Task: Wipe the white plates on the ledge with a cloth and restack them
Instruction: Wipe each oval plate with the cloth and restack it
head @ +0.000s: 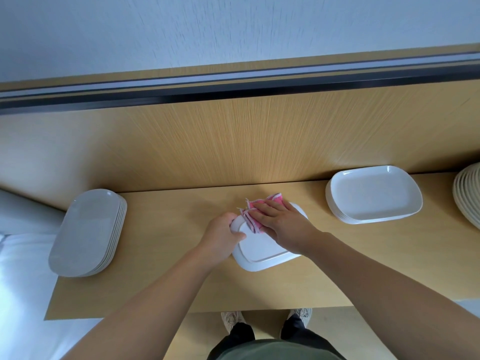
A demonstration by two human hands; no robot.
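from my seat i see the plate (262, 252) in the middle of the frame, lying on the ledge (181, 281). a raised ring shows on its upper face, so it looks turned bottom up. my left hand (226, 235) grips its left rim, fingers curled round the edge and thumb on top. my right hand (283, 224) lies flat with straight fingers and presses the cloth (255, 214) onto the far part of the plate. the cloth is pink with pale edges, crumpled, and its folds stick out past my fingertips toward the upper left.

at the left of the frame sits the left stack (88, 232), long oval white plates nested one in another, its near end at the ledge's left corner. at the right sits the right stack (374, 194), rounded-rectangle white plates, nested and face up, the top one holding nothing. both stacks are well apart from the plate i hold. at the far right edge a cream stack (470, 196) of ribbed round pieces is cut off by the frame.

behind the ledge a wood panel (233, 139) rises to a dark rail (233, 84). at the bottom, my shoes (232, 319) show below the ledge's near edge.
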